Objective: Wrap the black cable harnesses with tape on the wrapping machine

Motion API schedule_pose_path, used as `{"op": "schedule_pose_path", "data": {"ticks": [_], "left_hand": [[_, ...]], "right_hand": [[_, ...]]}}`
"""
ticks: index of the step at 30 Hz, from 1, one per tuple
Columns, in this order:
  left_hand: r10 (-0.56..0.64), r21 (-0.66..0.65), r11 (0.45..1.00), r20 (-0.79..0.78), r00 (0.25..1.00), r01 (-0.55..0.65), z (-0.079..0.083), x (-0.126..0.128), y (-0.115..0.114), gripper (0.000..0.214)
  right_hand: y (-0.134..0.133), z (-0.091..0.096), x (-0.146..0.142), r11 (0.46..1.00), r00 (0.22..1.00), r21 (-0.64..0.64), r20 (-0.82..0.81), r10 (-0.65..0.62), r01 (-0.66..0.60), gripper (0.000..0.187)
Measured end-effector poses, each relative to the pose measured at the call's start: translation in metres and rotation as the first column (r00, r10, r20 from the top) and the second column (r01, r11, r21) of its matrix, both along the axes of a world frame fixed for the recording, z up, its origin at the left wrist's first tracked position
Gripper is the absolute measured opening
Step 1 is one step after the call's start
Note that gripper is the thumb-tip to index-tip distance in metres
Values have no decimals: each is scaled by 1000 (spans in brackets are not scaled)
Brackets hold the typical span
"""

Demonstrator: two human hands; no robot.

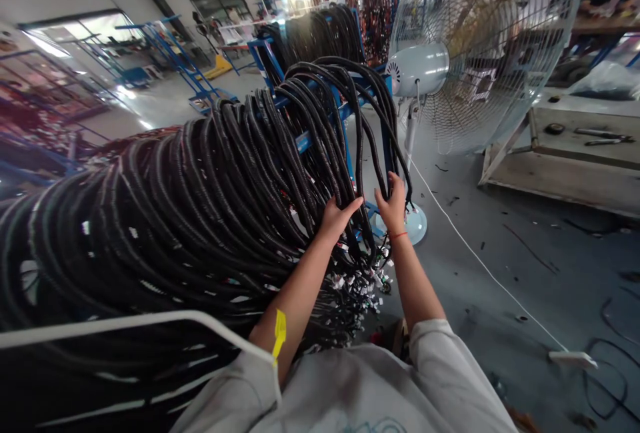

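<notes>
Black corrugated-sleeved wire harnesses (300, 123) hang in thick loops over a blue rack (345, 110). My left hand (340, 218) rests against the front of the nearest loops, its thumb stretched to the right and apart from the fingers. To its right, my right hand (393, 205) touches the outermost hanging harnesses, with thumb and fingers spread in a V. Parts of the fingers on both hands are hidden among the harnesses. Below the hands hang the harness ends, bunched with small white connectors (357, 283).
A large grey fan (420, 66) stands just beyond the rack on a round base (416, 225). A white cord (465, 240) crosses the floor to a power strip (573, 358). A white bent bar (165, 318) crosses the lower left. At right stands a bench (575, 166) with tools.
</notes>
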State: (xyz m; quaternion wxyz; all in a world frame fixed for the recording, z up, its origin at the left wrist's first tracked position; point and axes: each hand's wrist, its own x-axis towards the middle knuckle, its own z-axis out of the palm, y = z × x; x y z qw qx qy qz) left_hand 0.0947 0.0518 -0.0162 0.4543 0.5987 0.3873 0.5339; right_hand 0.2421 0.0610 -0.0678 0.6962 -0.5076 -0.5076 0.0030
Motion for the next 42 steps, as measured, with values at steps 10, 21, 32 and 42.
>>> {"op": "schedule_pose_path", "data": {"ticks": [10, 21, 32, 42], "left_hand": [[-90, -93, 992, 12, 996, 91, 7, 1, 3, 42], [-170, 15, 985, 82, 982, 169, 1, 3, 3, 37], [-193, -17, 981, 38, 980, 194, 11, 4, -4, 43], [-163, -64, 984, 57, 985, 166, 6, 3, 7, 46]], "right_hand": [[-21, 2, 8, 985, 971, -5, 163, 173, -175, 27], [3, -12, 4, 949, 895, -167, 323, 307, -266, 50], [108, 31, 43, 935, 954, -188, 91, -287, 300, 23], [-7, 3, 2, 901, 872, -150, 230, 432, -407, 44]]}}
